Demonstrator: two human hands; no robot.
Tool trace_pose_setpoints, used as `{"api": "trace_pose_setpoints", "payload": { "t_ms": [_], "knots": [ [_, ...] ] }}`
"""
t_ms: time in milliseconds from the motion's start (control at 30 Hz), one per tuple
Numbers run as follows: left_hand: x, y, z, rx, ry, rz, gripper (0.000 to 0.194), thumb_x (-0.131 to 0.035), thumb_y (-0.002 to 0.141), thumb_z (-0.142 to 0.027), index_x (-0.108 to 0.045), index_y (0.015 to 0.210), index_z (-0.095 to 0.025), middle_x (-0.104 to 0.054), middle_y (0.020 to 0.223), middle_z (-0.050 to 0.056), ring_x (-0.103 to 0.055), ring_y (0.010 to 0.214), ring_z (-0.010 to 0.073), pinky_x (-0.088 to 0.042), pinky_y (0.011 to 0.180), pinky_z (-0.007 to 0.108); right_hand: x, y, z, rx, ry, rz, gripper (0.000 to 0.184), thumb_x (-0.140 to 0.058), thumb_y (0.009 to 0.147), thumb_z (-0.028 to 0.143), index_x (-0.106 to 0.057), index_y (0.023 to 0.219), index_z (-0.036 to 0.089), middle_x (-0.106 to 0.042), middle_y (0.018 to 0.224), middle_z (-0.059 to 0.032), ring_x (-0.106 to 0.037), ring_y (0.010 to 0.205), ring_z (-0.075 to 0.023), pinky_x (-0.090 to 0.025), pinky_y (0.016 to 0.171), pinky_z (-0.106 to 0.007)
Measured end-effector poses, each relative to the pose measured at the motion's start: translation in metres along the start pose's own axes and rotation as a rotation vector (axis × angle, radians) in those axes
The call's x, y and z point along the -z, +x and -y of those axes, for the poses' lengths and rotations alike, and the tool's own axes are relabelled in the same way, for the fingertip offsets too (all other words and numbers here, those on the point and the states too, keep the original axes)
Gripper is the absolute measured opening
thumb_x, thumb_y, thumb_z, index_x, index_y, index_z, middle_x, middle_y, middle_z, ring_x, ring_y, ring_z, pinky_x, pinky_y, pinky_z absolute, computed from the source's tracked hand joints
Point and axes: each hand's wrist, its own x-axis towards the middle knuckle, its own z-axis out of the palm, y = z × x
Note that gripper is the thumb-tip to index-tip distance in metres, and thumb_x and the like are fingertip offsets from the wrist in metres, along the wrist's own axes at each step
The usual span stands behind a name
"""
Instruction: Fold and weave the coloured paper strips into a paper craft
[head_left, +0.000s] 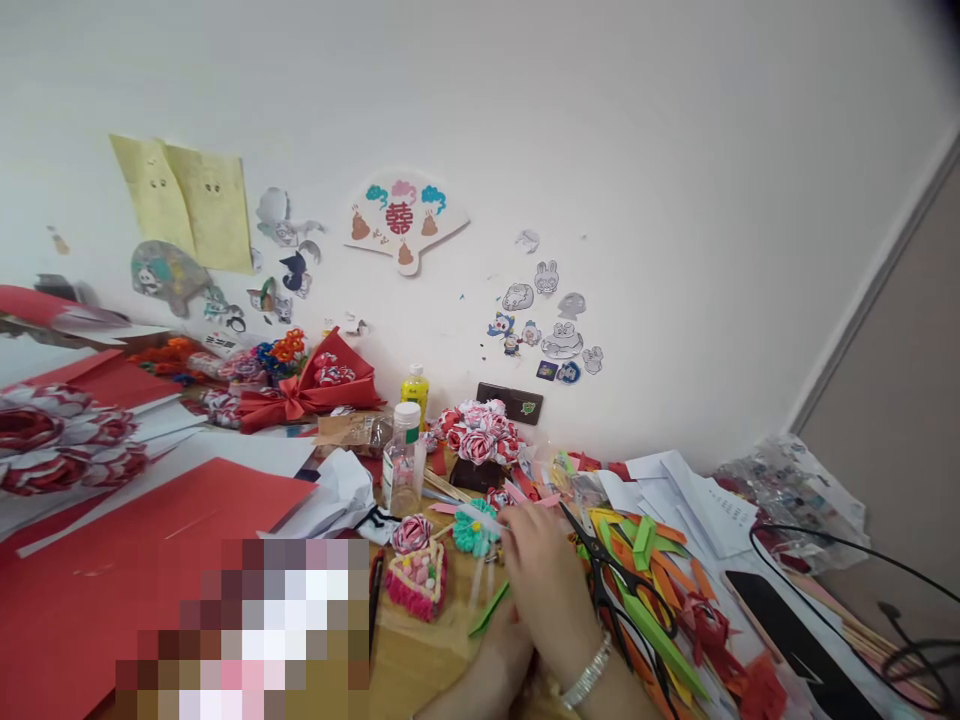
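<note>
My left hand [504, 650] is low at the front of the table, fingers closed and partly hidden. A folded green paper strip [490, 610] sticks out from it. Crossing above it, my right hand [544, 570] has a bracelet at its wrist. Its curled fingers meet the end of a clear, whitish strip [480, 516] whose kind I cannot make out. Behind that strip lies a teal flower [474, 530]. Black-handled scissors [606, 565] rest close to my right hand on a pile of orange, yellow and green paper strips [660, 600].
Left of my hands are a pink-edged triangular piece [417, 580], a paper rose [411, 535] and a clear bottle [403, 460]. Red paper [247, 500] covers the left side. A phone [787, 635] and a black cable [847, 555] are at right. A white wall stands behind.
</note>
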Motion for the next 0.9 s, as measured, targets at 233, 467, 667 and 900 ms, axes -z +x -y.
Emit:
{"api": "trace_pose_setpoints", "payload": {
  "t_ms": [233, 467, 667, 900],
  "knots": [
    [0.0, -0.007, -0.007, -0.081, 0.089, -0.022, 0.056, -0.053, 0.053, -0.076, -0.045, 0.057, -0.021, -0.041, 0.029, -0.01, -0.028, 0.022, 0.0049, -0.015, 0.028, 0.018, 0.008, -0.06, -0.061, 0.135, -0.127, -0.277, 0.03, -0.027, 0.093, 0.017, -0.056, 0.102, 0.014, -0.059, 0.086, -0.0101, -0.053, 0.078, -0.0227, -0.045, 0.068, -0.037],
    [0.005, -0.003, -0.014, -0.143, 0.136, -0.095, 0.054, -0.054, 0.054, -0.073, -0.041, 0.053, -0.021, -0.04, 0.031, -0.011, -0.028, 0.023, 0.0045, -0.016, 0.028, 0.018, 0.014, -0.089, -0.112, 0.053, -0.302, -0.371, 0.031, -0.033, 0.09, 0.012, -0.063, 0.093, 0.019, -0.054, 0.085, -0.0102, -0.05, 0.079, -0.024, -0.043, 0.068, -0.039],
    [0.001, -0.007, -0.01, -0.129, 0.314, -0.099, 0.056, -0.047, 0.057, -0.077, -0.039, 0.051, -0.022, -0.038, 0.029, -0.01, -0.031, 0.023, 0.006, -0.019, 0.028, 0.018, 0.02, -0.089, -0.125, 0.0, -0.273, -0.321, 0.032, -0.036, 0.086, 0.008, -0.063, 0.094, 0.02, -0.052, 0.087, -0.0109, -0.048, 0.083, -0.026, -0.045, 0.07, -0.041],
    [-0.003, -0.011, -0.01, -0.152, 0.378, -0.084, 0.06, -0.045, 0.052, -0.081, -0.037, 0.045, -0.022, -0.035, 0.027, -0.01, -0.029, 0.022, 0.0051, -0.018, 0.028, 0.017, 0.014, -0.096, -0.124, 0.021, -0.156, -0.427, 0.03, -0.036, 0.09, 0.012, -0.055, 0.112, 0.016, -0.052, 0.088, -0.0096, -0.051, 0.082, -0.0225, -0.047, 0.071, -0.039]
  ]
}}
